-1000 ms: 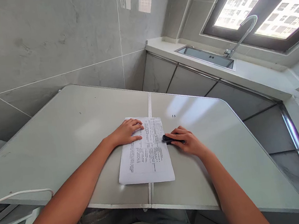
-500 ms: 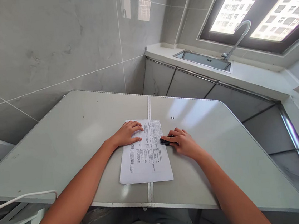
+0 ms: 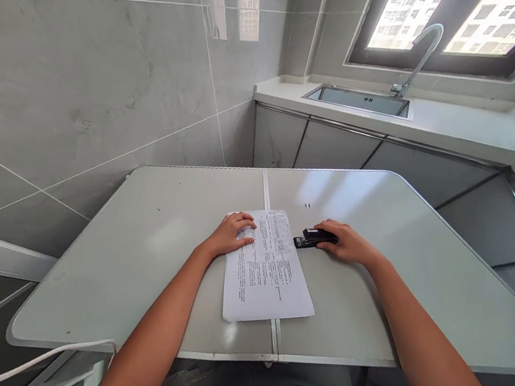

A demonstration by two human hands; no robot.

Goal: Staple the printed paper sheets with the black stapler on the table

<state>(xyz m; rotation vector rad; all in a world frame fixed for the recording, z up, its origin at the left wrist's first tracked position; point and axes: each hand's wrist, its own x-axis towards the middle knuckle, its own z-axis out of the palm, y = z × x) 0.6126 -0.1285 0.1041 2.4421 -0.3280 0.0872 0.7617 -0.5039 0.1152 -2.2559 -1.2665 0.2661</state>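
A printed sheet of paper (image 3: 266, 272) lies on the grey folding table (image 3: 152, 248), across its centre seam. My left hand (image 3: 234, 233) rests flat on the sheet's upper left corner with its fingers stretched out. A small black stapler (image 3: 311, 237) sits on the table just right of the sheet's upper right edge. My right hand (image 3: 347, 243) grips the stapler's rear end, fingers curled over it, and the stapler's mouth points at the paper without touching it.
A counter with a steel sink (image 3: 356, 100) and curved tap (image 3: 421, 56) runs along the far right under a window. Tiled wall stands behind the table. A white cable (image 3: 44, 357) hangs off the table's near left corner.
My right hand has drawn the stapler to the right, off the paper's edge. The left hand stays pressed on the sheet. The camera has shifted slightly.
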